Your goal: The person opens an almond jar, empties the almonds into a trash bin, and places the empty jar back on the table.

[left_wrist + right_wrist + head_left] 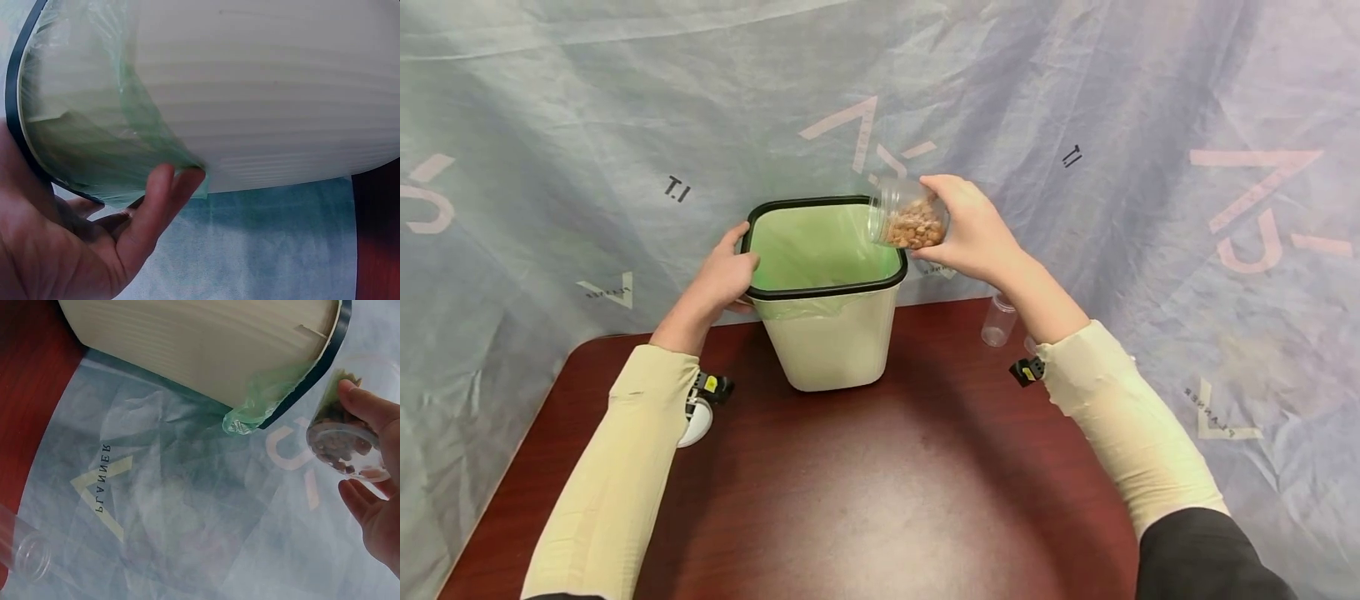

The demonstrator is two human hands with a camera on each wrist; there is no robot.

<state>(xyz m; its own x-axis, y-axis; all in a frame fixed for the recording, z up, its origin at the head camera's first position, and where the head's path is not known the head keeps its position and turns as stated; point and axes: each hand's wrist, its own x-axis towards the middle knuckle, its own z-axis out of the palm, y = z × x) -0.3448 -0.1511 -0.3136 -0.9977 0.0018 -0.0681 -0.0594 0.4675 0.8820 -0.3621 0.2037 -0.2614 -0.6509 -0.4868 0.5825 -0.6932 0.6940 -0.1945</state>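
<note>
A cream trash bin (831,346) with a black rim and a light green liner bag (134,119) stands upright on the table. My left hand (721,273) grips its rim on the left side, with the fingers (153,203) against the overhanging liner outside. In my right hand (973,229) is a clear plastic jar (883,208), held above the bin's right rim. The jar lies tilted almost on its side, its mouth facing left over the bin. Small brown nut-like pieces (916,227) rest along its lower side and bottom end.
Another clear jar (998,322) stands at the table's back right, partly behind my right forearm. A white round thing (697,422) shows beside my left cuff. Behind the dark red table (880,483) hangs a pale printed sheet (602,108).
</note>
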